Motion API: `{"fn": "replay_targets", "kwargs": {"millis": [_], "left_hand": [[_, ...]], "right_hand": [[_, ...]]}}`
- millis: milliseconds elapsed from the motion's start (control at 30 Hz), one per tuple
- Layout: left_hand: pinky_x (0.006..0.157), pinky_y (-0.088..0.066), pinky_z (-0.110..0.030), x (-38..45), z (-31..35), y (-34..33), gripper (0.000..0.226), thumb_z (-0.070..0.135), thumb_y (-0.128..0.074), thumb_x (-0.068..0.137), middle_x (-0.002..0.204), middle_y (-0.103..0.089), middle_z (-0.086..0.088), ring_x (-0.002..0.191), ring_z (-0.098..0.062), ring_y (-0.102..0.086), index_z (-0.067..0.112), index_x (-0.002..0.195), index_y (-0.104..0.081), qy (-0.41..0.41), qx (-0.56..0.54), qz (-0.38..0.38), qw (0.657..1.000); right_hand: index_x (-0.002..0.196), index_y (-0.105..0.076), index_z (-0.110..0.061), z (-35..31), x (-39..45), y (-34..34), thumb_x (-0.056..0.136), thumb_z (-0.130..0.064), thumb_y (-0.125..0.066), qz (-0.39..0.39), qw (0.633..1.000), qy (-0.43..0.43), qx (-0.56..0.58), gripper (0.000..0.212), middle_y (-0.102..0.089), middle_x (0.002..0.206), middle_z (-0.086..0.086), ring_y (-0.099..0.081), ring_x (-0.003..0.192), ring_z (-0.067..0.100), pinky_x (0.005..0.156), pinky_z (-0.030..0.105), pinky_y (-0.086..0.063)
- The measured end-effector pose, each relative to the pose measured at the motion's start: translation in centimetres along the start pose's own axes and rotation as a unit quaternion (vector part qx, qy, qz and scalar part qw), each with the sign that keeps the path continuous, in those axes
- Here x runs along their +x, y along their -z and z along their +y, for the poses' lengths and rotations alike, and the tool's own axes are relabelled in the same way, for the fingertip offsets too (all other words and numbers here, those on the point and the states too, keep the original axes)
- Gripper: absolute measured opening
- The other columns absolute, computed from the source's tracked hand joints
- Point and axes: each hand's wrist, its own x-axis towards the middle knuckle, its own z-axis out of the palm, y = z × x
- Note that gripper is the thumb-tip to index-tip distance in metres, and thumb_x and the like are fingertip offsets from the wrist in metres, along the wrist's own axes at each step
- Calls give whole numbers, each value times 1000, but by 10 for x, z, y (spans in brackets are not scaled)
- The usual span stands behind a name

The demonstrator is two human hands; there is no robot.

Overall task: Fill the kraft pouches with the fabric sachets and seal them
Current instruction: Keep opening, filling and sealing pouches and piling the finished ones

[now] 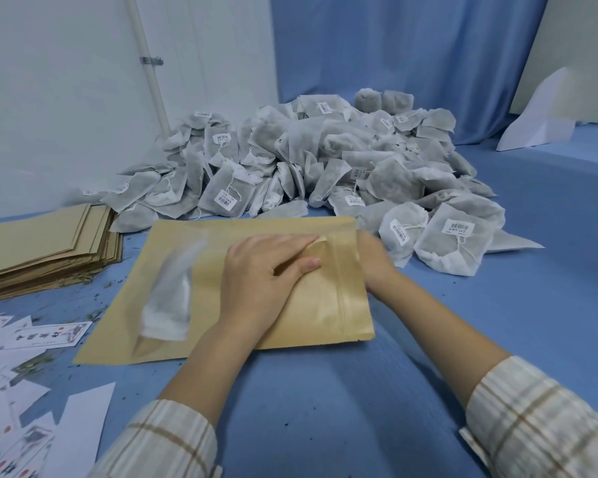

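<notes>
A kraft pouch (325, 305) lies flat on the blue surface in front of me, its zip mouth turned to the right. A white fabric sachet (168, 305) shows through its clear window on the left side. My left hand (263, 270) rests flat on top of the pouch, fingers straight and pointing toward the mouth. My right hand (375, 260) is at the pouch mouth; its fingers are hidden behind the kraft edge, so what they hold cannot be seen. The paper bulges slightly by my left fingertips. A big heap of tagged sachets (325, 150) lies behind the pouch.
A stack of flat kraft pouches (42, 250) sits at the left. Printed labels and white paper scraps (14, 374) lie at the lower left. Loose sachets (453, 243) lie just right of the pouch. A white pipe (149, 63) runs up the wall; blue curtain behind.
</notes>
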Motion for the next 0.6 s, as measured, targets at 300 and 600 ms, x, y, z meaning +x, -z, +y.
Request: {"fn": "replay_targets", "kwargs": {"millis": [300,600], "left_hand": [[93,-31,-24,0,-5,2,26,34,-72,80,104,-70,16,101,-11,-61,32,106,-72,36,36,31,998],[94,-40,-43,2,-12,9,27,35,-71,80,101,-72,9,96,-19,-62,28,105,-73,69,46,71,994]], "right_hand": [[142,-19,-7,50,19,27,92,-38,-51,206,868,-38,-449,67,-44,131,24,-46,115,39,94,43,-35],[58,-34,-18,30,5,23,85,-12,-43,372,911,76,162,30,-36,56,-4,-35,54,8,56,27,-25]]}}
